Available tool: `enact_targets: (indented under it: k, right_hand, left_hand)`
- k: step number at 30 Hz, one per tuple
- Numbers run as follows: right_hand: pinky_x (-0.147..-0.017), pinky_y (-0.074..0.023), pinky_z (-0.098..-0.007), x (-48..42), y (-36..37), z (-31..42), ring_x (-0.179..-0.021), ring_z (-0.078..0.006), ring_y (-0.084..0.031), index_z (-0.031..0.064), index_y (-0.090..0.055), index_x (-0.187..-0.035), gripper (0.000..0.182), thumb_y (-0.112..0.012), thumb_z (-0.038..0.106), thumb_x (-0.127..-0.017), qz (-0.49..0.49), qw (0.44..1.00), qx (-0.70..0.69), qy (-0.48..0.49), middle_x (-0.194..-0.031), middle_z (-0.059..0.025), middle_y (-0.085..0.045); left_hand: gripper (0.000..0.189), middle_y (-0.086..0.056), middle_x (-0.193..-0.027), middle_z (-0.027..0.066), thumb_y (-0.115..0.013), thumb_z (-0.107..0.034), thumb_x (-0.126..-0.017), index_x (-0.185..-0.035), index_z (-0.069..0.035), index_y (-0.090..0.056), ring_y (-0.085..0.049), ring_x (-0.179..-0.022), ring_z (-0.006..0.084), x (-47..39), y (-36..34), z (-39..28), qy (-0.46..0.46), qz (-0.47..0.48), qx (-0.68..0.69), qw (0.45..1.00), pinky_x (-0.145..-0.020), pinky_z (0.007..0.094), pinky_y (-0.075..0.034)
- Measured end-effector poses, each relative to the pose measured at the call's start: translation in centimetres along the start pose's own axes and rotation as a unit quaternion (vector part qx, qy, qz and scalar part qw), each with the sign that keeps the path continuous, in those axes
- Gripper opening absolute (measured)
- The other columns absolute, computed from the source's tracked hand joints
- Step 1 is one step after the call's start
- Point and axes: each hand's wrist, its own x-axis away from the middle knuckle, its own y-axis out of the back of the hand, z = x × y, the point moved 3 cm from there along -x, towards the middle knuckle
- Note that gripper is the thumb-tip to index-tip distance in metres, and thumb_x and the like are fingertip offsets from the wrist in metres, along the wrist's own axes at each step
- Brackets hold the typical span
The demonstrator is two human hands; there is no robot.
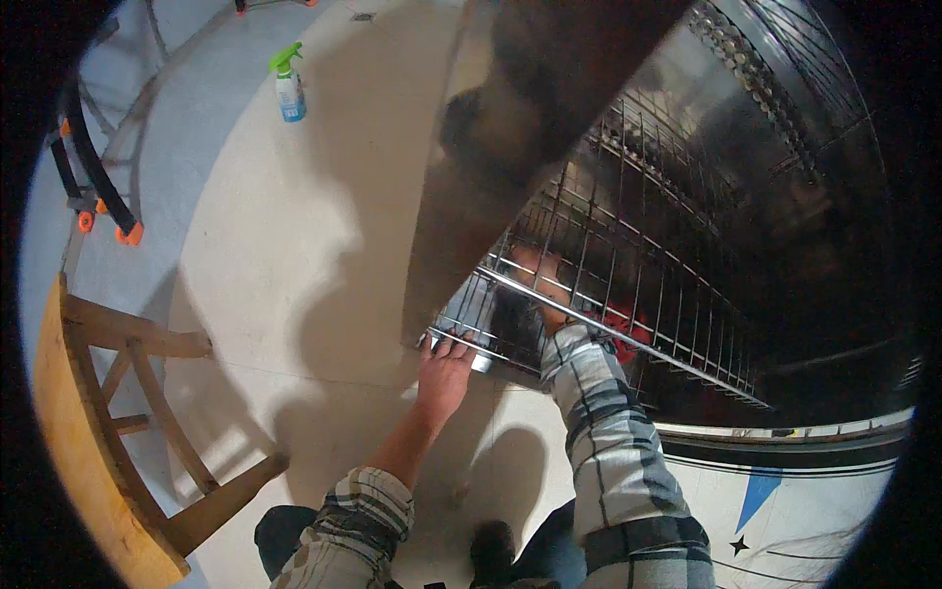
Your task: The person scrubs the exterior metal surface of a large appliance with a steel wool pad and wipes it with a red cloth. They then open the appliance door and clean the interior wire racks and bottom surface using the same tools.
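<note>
My left hand [445,372] rests with its fingertips on the front edge of the lower wire rack [460,329] in a dark metal cabinet, which looks like an oven or a refrigerator. My right hand [535,265] reaches inside, seen through the bars under the upper wire rack [625,309]; its fingers are partly hidden, and what it touches cannot be told. Something red [629,335] lies behind the upper rack, just right of my right wrist. The shiny metal door [500,147] stands ajar left of the racks.
A spray bottle with a green trigger [291,88] stands on the floor at the upper left. A wooden stool [110,427] lies at the lower left. Black-framed equipment with orange wheels [92,177] is at the far left. My shoe [491,548] is below.
</note>
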Motion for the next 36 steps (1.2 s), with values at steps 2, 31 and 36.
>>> enact_targets:
  k: [2, 31, 36]
  right_hand:
    - [-0.099, -0.0445, -0.0535, -1.0, -0.6, -0.5, -0.106, -0.044, -0.062, 0.0033, -0.053, -0.131, 0.061, -0.066, 0.03, -0.078, -0.017, 1.0, 0.004, -0.014, -0.108, -0.0228, -0.066]
    - [-0.1, -0.0419, -0.0561, -0.3, -0.6, -0.8, -0.106, -0.0427, -0.063, 0.0089, -0.054, -0.134, 0.062, -0.066, 0.033, -0.078, -0.013, 0.999, 0.012, -0.027, -0.108, -0.0174, -0.068]
    - [-0.1, -0.0414, -0.0565, -0.8, -0.7, -1.4, -0.106, -0.0424, -0.063, 0.0099, -0.054, -0.134, 0.062, -0.066, 0.033, -0.078, -0.034, 0.999, 0.012, -0.039, -0.109, -0.0165, -0.068]
  left_hand:
    - [0.038, -0.056, -0.14, -0.0008, -0.049, -0.015, -0.09, -0.124, -0.014, -0.064, -0.051, -0.128, 0.0235, -0.2, -0.2, -0.7, -0.022, 0.0, -0.007, 1.0, -0.112, 0.0585, -0.028]
    - [0.037, -0.054, -0.142, -0.0036, -0.044, -0.015, -0.093, -0.126, -0.019, -0.062, -0.045, -0.134, 0.0218, -0.7, -1.8, -0.1, 0.0, 0.037, -0.023, 0.999, -0.114, 0.0568, -0.022]
    - [0.035, -0.054, -0.142, -0.0037, -0.044, -0.018, -0.094, -0.124, -0.019, -0.063, -0.046, -0.134, 0.0227, -0.8, -2.1, -0.2, -0.006, 0.024, -0.009, 1.0, -0.114, 0.057, -0.022]
